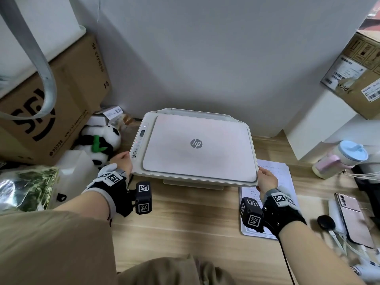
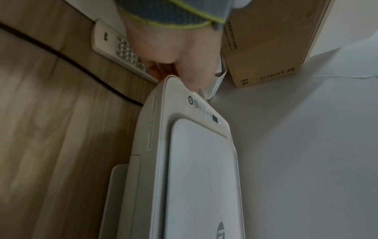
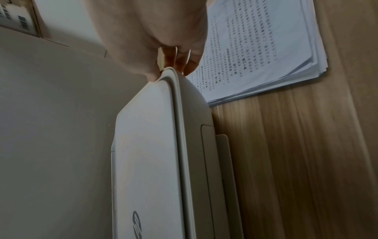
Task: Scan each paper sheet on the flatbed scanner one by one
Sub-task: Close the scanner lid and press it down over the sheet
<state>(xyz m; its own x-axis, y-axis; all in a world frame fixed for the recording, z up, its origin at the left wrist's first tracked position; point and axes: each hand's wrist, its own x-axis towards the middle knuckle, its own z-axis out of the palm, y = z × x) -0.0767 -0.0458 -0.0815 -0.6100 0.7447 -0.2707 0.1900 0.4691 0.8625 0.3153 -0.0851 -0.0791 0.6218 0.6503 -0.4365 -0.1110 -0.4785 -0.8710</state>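
a plain pale grey wall (image 1: 205, 58) stands at the far side, evenly lit, with soft shadow in its lower corners. below it runs a light wood floor (image 1: 195, 219) with long grain. cardboard boxes (image 1: 61, 95) are stacked far left against the wall. a white cabinet (image 1: 320, 128) stands far right, with another box (image 1: 357, 75) on top.

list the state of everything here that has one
scanner lid: closed
paper stack: flat on desk, right of scanner, printed side up
left hand: grips scanner's front left corner
right hand: grips scanner's front right corner
bottle: lying on its side
phone: face down
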